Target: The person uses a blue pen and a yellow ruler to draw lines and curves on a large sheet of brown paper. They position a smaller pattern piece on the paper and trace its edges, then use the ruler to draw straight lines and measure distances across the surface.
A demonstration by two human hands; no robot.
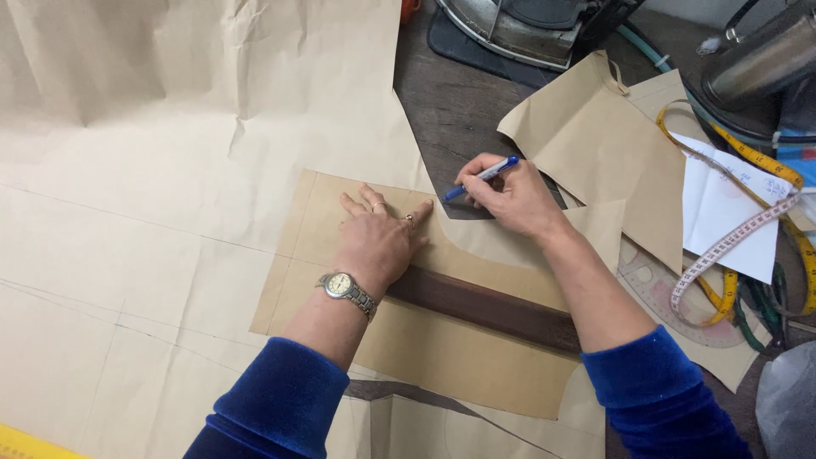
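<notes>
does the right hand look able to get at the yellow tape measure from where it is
Probably yes. The right hand holds a blue pen, and the yellow tape measure lies to its right on loose paper pieces with nothing standing between them, though the pen occupies its fingers.

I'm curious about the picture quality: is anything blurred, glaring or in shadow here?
Head view: soft, even light; both hands, left hand and right hand, look sharp; faint shadow under them; bright sheen on the metal iron; edges bend slightly.

Light was soft and even — bright across the large creased sheet of pale brown paper [170, 127], dimmer toward the upper right. Shadows stayed faint; focus held sharp — no glare.
</notes>
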